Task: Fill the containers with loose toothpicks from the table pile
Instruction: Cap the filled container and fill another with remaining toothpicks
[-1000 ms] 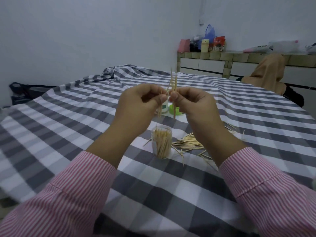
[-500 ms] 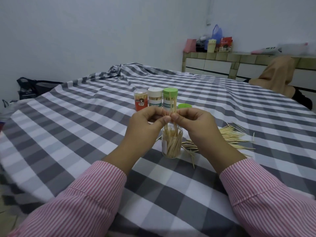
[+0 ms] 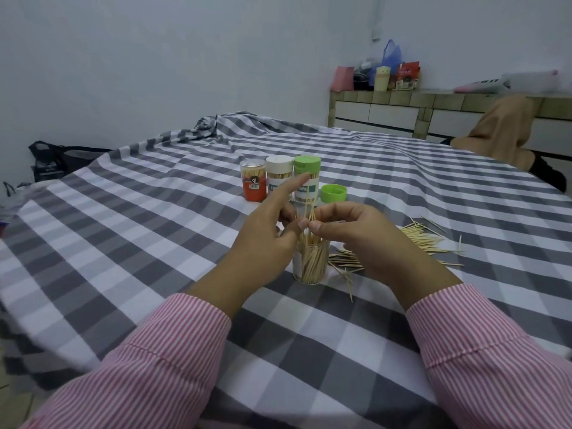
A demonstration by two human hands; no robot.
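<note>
Toothpick bunch (image 3: 307, 218) upright btwn both hands, tips in open container (image 3: 310, 262) just below. Right hand (image 3: 349, 230) pinches bunch; left hand (image 3: 272, 221) steadies it w/ thumb, index finger out straight.

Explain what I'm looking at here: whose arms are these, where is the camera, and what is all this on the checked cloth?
There is no machine here. A person wears a wide-angle camera on the head, looking forward and down, so the two arms in pink striped sleeves are that person's own.

The right hand pinches a small bunch of toothpicks and holds it upright over the open clear container, already well stocked with toothpicks. The left hand steadies the bunch with thumb and one finger, its forefinger pointing out straight.

On the checked cloth lies the loose pile of toothpicks to the right. Behind the hands stand three closed containers: a red one, one with a white cap and one with a green cap. A spare green lid lies beside them.
</note>
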